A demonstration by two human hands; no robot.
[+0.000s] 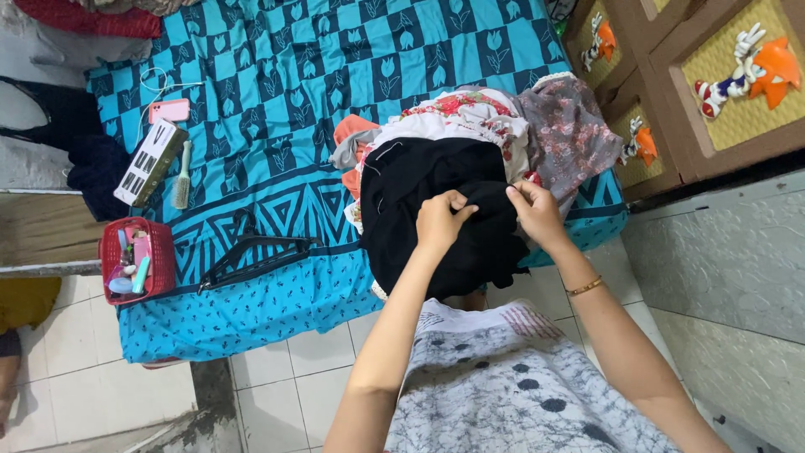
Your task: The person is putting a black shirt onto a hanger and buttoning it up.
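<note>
Black cloth fills the middle of the scene — a dark garment (pixel 436 210) lying on top of a heap of clothes at the near edge of a bed, and both of our hands are on it. Our left hand (pixel 440 222) is closed, fingers curled in and pinching a fold of the black garment near its upper middle. Our right hand (pixel 537 214), just beside it, has thumb and fingers pressed together on the same fabric at its right edge; a thin gold bangle (pixel 584 287) sits on that wrist. The two hands are near each other but not touching.

Under and behind the black garment we see a white piece with red flowers (pixel 465 113), an orange piece (pixel 352 130) poking out at the left, and a grey patterned piece (pixel 570 134) at the right. The heap rests on a blue bedsheet (pixel 277 84) printed with squares and triangles, which hangs over the bed's edge toward a white tiled floor (pixel 285 394).

Well apart from the heap, on the sheet's left side, lie black clothes hangers (pixel 251 252), a red basket (pixel 134 260) of small toiletries, a hairbrush (pixel 182 176), a flat box (pixel 149 161) and a pink phone (pixel 170 110) with a white cable. At the upper right stands a brown cabinet (pixel 671 109) — its yellow panels carry orange cartoon figures.
</note>
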